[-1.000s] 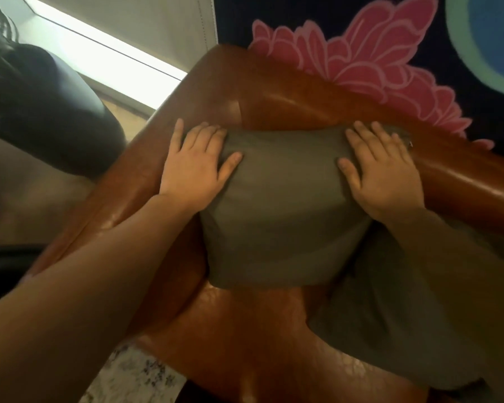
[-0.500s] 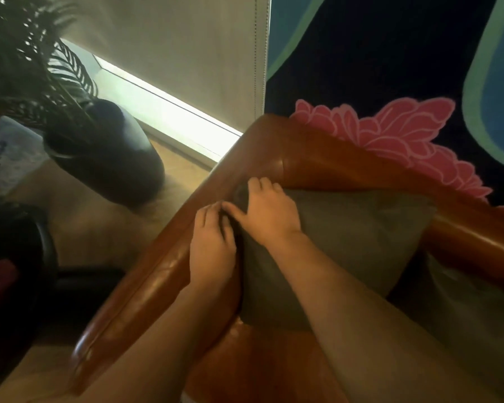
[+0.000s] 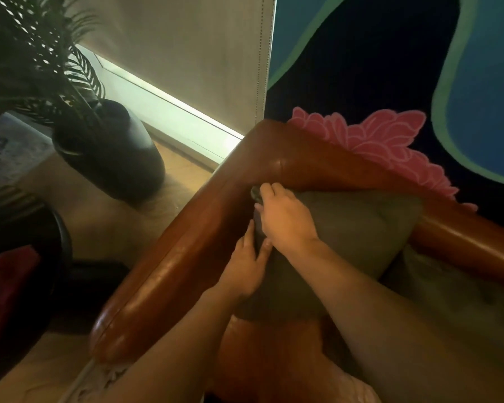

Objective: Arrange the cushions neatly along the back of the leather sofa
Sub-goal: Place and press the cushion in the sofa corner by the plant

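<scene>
**Tucking a cushion into the sofa corner**

Seen from above, looking down a person's two bare arms. A brown leather sofa (image 3: 186, 242) fills the middle of the view, its arm running up from the lower left to meet its back at a rounded corner. An olive-green cushion (image 3: 361, 228) stands in that corner, leaning against the back, its left edge close to the sofa arm.

The right hand (image 3: 285, 219) lies across the cushion's upper left corner, fingers curled over the fabric there and gripping it. The left hand (image 3: 246, 269) sits just below, in the gap between cushion and sofa arm; its fingers are fairly straight and press on the cushion's left edge without closing around it. The two hands touch or nearly touch.

A second cushion (image 3: 437, 289), similar in colour, lies lower on the seat to the right, partly hidden by the right forearm.

The step in hand looks like seating and squaring the first cushion in the corner. The next move probably calls for letting go, reaching right for the second cushion and standing it beside the first.

Beyond the sofa arm, a dark pot (image 3: 111, 152) with a palm stands on the floor.
</scene>
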